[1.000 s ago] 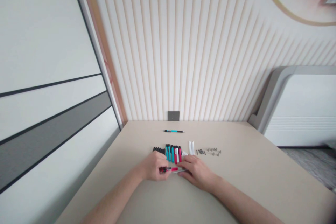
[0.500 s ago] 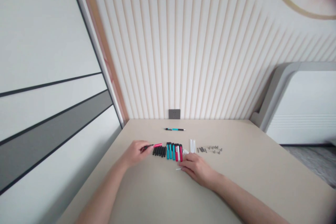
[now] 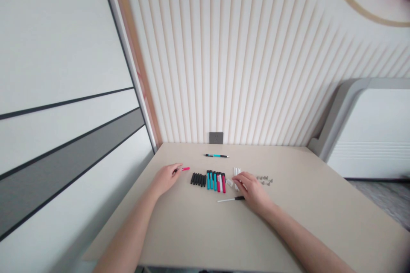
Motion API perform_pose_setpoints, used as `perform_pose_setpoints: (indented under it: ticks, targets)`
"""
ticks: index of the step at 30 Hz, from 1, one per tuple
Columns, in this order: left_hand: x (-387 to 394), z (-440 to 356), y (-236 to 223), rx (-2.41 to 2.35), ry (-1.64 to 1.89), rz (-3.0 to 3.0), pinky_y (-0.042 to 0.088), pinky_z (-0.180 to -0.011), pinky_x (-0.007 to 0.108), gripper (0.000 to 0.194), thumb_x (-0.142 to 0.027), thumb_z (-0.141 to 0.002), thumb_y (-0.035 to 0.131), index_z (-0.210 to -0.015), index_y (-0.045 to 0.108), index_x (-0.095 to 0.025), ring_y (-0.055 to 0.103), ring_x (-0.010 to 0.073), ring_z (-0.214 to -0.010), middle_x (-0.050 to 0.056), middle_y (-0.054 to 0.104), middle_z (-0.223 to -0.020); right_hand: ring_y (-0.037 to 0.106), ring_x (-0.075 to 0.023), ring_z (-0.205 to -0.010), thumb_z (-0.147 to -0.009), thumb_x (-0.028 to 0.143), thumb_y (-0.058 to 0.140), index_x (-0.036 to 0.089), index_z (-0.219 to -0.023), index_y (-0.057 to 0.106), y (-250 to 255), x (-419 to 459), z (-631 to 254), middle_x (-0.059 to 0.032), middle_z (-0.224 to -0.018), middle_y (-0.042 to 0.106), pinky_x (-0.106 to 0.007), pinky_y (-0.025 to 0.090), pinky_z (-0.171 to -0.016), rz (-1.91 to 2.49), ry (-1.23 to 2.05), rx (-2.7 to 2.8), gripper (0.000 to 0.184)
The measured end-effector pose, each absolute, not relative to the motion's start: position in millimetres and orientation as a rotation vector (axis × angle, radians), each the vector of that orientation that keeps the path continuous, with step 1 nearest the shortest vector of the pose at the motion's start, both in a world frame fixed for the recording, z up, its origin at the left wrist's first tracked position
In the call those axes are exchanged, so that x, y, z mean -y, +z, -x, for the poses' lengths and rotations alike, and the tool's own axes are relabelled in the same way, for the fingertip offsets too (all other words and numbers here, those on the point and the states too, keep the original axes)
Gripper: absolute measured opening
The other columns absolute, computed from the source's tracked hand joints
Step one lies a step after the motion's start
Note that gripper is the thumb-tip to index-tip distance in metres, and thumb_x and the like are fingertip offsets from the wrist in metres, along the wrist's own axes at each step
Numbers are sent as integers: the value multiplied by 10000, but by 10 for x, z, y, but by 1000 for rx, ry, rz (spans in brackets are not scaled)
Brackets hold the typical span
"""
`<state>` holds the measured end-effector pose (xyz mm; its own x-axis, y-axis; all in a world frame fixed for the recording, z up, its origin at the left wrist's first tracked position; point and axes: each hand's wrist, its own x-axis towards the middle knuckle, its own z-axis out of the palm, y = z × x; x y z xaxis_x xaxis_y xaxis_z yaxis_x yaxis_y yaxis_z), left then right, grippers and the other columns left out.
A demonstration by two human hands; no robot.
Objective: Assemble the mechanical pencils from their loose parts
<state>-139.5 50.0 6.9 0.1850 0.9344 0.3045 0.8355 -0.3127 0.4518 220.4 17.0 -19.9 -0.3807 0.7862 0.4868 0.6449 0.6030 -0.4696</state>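
Note:
My left hand (image 3: pixel 168 178), at the left of the table, is closed on a pink pen barrel (image 3: pixel 185 169); its pink end sticks out to the right past my fingertips. My right hand (image 3: pixel 250 187) hovers by the white sticks (image 3: pixel 236 170), thumb and fingers bent together; whatever they may hold is too small to make out. Beside those fingertips is a small clear piece (image 3: pixel 229 182). Just below my right hand lies a white refill with a black grip (image 3: pixel 226 200). Blue, pink and white pen barrels (image 3: pixel 215 181) stand in a row, with several black grips (image 3: pixel 198 179) to their left.
A complete blue and black pen (image 3: pixel 217 155) lies towards the wall. Several small metal tips (image 3: pixel 265 180) are spread to the right of my right hand. A dark socket (image 3: pixel 216 137) is on the ribbed wall behind the table (image 3: pixel 192 230).
My right hand has moved right and up from below the pen barrels to the white sticks, uncovering the refill with its black grip. My left hand still holds the pink barrel, turned slightly.

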Motion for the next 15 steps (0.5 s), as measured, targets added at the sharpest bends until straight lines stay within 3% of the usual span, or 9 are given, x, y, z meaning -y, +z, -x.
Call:
perform_pose_setpoints:
  ticks: [8,15]
  targets:
    - [-508,1359,71,-1659,866,-2244,384,-572,242,198,-344,-864,540,-893,648,-181,527,152,-576,-13,609,-653,629,-208,-870,-983,345,435,190,-981,653,-206,-210,-2255,-71,-946,681,-338,471,-824,1213,351,2026,267]
    - [-529,1309,64,-1544,1073,-2224,443,-645,263,213,-353,-915,495,-983,623,-196,565,160,-687,21,646,-845,631,-196,-867,-955,322,460,205,-940,677,-171,-228,-2273,-63,-958,679,-295,463,-800,1182,399,1974,247]
